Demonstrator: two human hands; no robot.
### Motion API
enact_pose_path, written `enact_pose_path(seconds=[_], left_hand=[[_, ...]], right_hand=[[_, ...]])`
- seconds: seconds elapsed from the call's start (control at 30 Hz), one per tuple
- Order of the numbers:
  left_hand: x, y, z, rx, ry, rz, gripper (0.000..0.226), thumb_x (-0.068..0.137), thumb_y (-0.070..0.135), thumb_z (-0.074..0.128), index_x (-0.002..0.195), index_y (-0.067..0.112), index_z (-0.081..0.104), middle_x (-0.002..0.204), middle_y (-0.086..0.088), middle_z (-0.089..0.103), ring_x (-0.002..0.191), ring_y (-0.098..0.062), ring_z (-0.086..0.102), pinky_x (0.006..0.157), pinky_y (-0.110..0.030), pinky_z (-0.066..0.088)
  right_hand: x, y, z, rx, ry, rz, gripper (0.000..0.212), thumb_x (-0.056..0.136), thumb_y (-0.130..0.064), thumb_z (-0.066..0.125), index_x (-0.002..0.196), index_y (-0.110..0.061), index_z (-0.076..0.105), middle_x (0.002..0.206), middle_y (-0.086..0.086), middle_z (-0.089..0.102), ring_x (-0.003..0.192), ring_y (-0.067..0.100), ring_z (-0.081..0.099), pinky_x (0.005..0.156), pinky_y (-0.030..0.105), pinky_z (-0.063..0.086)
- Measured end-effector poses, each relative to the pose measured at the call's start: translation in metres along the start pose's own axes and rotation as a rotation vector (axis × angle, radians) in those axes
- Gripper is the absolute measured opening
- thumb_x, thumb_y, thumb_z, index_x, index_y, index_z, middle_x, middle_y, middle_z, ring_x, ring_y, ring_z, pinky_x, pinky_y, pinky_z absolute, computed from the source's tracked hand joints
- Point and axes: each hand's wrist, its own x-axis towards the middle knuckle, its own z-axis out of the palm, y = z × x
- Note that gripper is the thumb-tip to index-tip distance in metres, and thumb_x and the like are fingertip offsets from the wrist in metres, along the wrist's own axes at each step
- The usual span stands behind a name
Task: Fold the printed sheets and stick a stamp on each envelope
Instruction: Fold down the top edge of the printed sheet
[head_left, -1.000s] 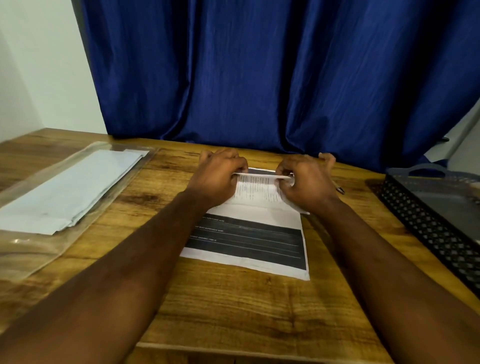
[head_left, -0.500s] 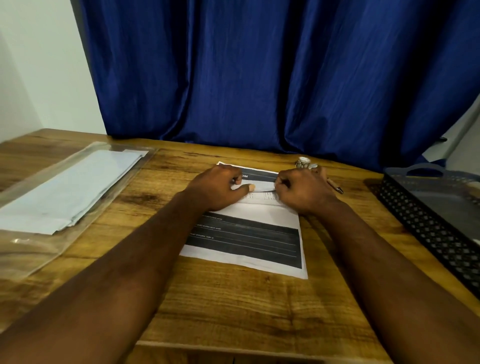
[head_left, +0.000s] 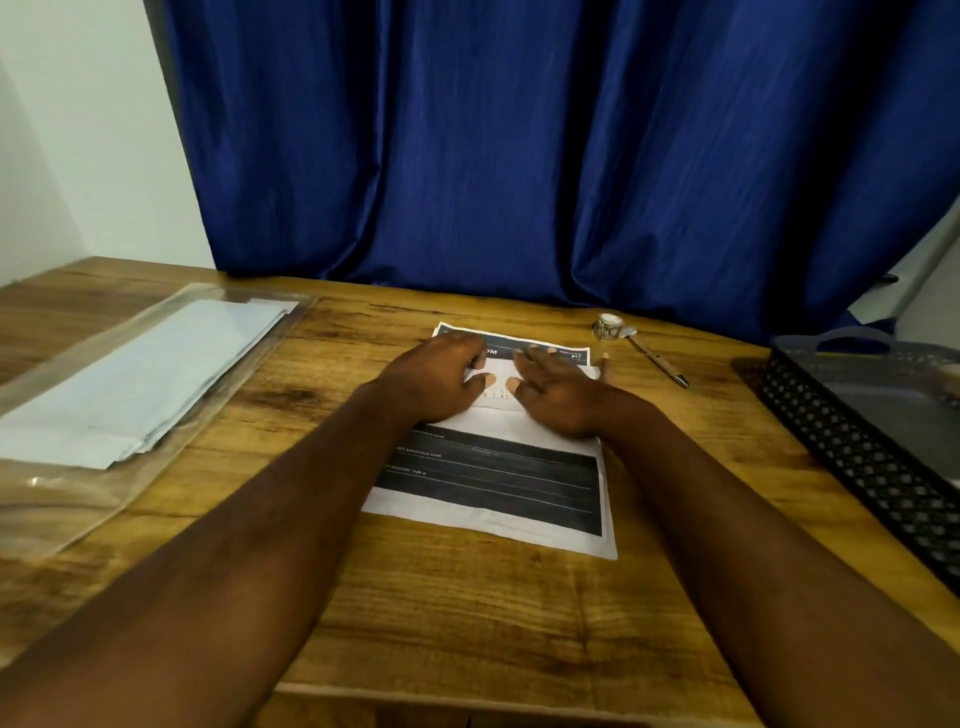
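Both hands are palm-down on the white printed sheet with dark banded form fields, which lies on the wooden table.
- Left hand: fingers together and lightly bent, tips on the dark header strip, thumb flat on the paper pointing at the other thumb. It grips nothing.
- Right hand: fingers straight and slightly spread, pressing the sheet's far right part. The little finger reaches past the right edge, and the thumb tip is just beside the left thumb tip, apart.
- Sheet: the long axis runs from wrists to fingertips and beyond. The header end points away toward the blue curtain, and the dark bands sit behind the palms, between the forearms. It is skewed a little, near-right corner closest to the person. I can't tell whether a fold lies under the palms.
- Just beyond and right of the right fingertips: small patterned roll, then a slim brown pen angling back toward the wrist side.
- Well right of the right hand: black mesh plastic tray.
- Well left of the left fingers: clear plastic sleeve holding a stack of white envelopes.
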Motion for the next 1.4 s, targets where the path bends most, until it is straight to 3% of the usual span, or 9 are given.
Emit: enact_pose_path(seconds=[0.13, 0.27, 0.43, 0.63, 0.8, 1.0, 1.17, 1.27, 1.4], left_hand=[[0.003, 0.002, 0.001, 0.006, -0.028, 0.006, 0.028, 0.101, 0.042, 0.059, 0.122, 0.024, 0.056, 0.133, 0.001, 0.059, 0.114, -0.015, 0.050, 0.089, -0.032, 0.043], [0.000, 0.001, 0.001, -0.012, -0.020, 0.014, 0.042, 0.102, 0.044, 0.058, 0.139, 0.027, 0.049, 0.150, 0.000, 0.051, 0.133, -0.020, 0.047, 0.102, -0.036, 0.041], [-0.002, 0.003, -0.001, -0.054, -0.062, 0.021, 0.071, 0.103, 0.038, 0.058, 0.159, 0.042, 0.015, 0.161, -0.006, 0.039, 0.147, -0.029, 0.035, 0.117, -0.054, 0.035], [-0.002, 0.006, 0.000, 0.001, -0.089, 0.005, 0.076, 0.105, 0.038, 0.054, 0.162, 0.043, 0.004, 0.169, -0.007, 0.023, 0.155, -0.032, 0.017, 0.124, -0.060, 0.017], [-0.001, 0.001, 0.001, 0.025, -0.133, -0.041, 0.075, 0.106, 0.050, 0.047, 0.162, 0.045, -0.004, 0.173, -0.005, 0.009, 0.159, -0.032, 0.003, 0.124, -0.060, 0.005], [-0.004, 0.003, -0.005, 0.043, -0.015, 0.022, 0.083, 0.097, 0.041, 0.061, 0.161, 0.040, 0.008, 0.165, -0.005, 0.026, 0.152, -0.026, 0.019, 0.123, -0.055, 0.010], [-0.005, 0.009, -0.012, 0.121, 0.311, 0.142, 0.052, 0.094, 0.014, 0.062, 0.140, 0.033, 0.049, 0.146, 0.004, 0.051, 0.137, -0.019, 0.041, 0.116, -0.046, 0.017], [-0.004, 0.004, -0.011, 0.120, 0.312, 0.169, 0.035, 0.095, 0.008, 0.062, 0.121, 0.032, 0.066, 0.126, 0.007, 0.060, 0.121, -0.016, 0.051, 0.108, -0.041, 0.029], [-0.006, 0.003, -0.007, 0.021, 0.168, 0.094, 0.029, 0.094, 0.010, 0.066, 0.117, 0.027, 0.067, 0.124, 0.005, 0.060, 0.111, -0.017, 0.055, 0.096, -0.037, 0.051]], right_hand=[[-0.004, 0.033, -0.004, -0.031, 0.050, 0.255, 0.069, 0.107, -0.065, 0.008, 0.168, -0.035, 0.001, 0.177, -0.002, -0.008, 0.162, 0.027, -0.010, 0.116, 0.070, -0.022], [-0.011, 0.045, -0.006, -0.035, 0.043, 0.319, 0.075, 0.103, -0.072, 0.005, 0.168, -0.035, 0.000, 0.177, -0.003, -0.008, 0.162, 0.025, -0.012, 0.119, 0.071, -0.019], [-0.012, 0.040, -0.003, -0.087, 0.198, 0.211, 0.080, 0.100, -0.078, 0.015, 0.168, -0.038, 0.005, 0.177, 0.000, -0.006, 0.163, 0.027, -0.007, 0.121, 0.071, -0.013], [-0.017, 0.026, -0.010, 0.051, 0.179, 0.051, 0.079, 0.103, -0.066, 0.043, 0.168, -0.035, 0.010, 0.175, 0.001, 0.019, 0.161, 0.026, 0.015, 0.128, 0.063, 0.000], [-0.016, 0.024, -0.013, 0.076, 0.183, 0.075, 0.084, 0.100, -0.068, 0.049, 0.168, -0.037, 0.008, 0.175, 0.004, 0.017, 0.161, 0.029, 0.015, 0.128, 0.061, 0.005], [-0.016, 0.028, -0.011, 0.186, 0.486, -0.045, 0.082, 0.081, -0.064, 0.075, 0.151, -0.037, 0.041, 0.158, -0.001, 0.049, 0.146, 0.025, 0.042, 0.122, 0.061, 0.023], [-0.022, 0.024, -0.021, 0.062, 0.721, -0.073, 0.026, 0.091, -0.048, 0.074, 0.110, -0.035, 0.063, 0.115, -0.012, 0.069, 0.114, 0.016, 0.059, 0.103, 0.045, 0.022], [-0.023, 0.026, -0.023, -0.002, 0.676, -0.064, 0.006, 0.095, -0.035, 0.072, 0.096, -0.035, 0.066, 0.104, -0.015, 0.068, 0.105, 0.013, 0.058, 0.105, 0.048, 0.024], [-0.022, 0.030, -0.015, 0.016, 0.443, -0.028, 0.016, 0.095, -0.021, 0.065, 0.105, -0.033, 0.068, 0.107, -0.011, 0.068, 0.109, 0.016, 0.059, 0.116, 0.057, 0.023]])
